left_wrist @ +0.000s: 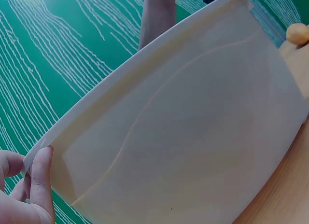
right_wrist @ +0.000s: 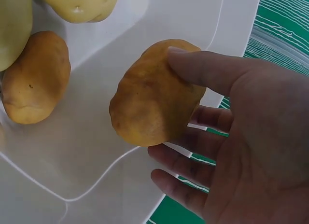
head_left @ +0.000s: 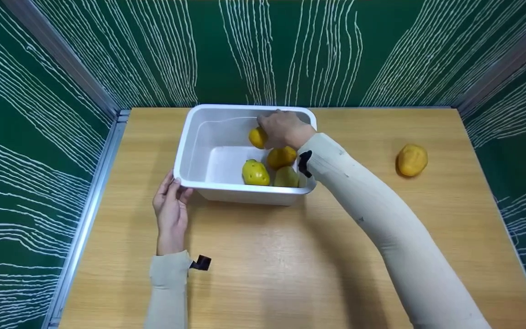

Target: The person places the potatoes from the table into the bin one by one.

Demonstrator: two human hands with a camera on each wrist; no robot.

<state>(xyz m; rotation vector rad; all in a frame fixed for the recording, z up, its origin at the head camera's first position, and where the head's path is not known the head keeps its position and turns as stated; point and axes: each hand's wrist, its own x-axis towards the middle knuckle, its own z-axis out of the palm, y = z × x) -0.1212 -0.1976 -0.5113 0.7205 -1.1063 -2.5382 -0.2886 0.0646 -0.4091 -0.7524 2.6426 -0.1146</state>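
Observation:
A white plastic bin [head_left: 244, 186] stands on the table. My left hand [head_left: 171, 212] pinches the rim at its near left corner, thumb and fingers on either side of the lip. Inside the bin's right part, my right hand [head_left: 283, 128] holds a brownish-yellow potato [right_wrist: 149, 103] between thumb and fingers, over the bin floor. Below that hand lie another brownish potato [head_left: 281, 157], a yellow-green potato [head_left: 255, 172] and a paler, greenish one [head_left: 286, 177], partly hidden behind the near rim.
One more yellow potato [head_left: 412, 160] lies on the wooden table [head_left: 254, 256] to the right of the bin. Green panels [head_left: 286, 55] with white wavy lines wall the table at the back and both sides. A metal rail [head_left: 87, 205] runs along the left edge.

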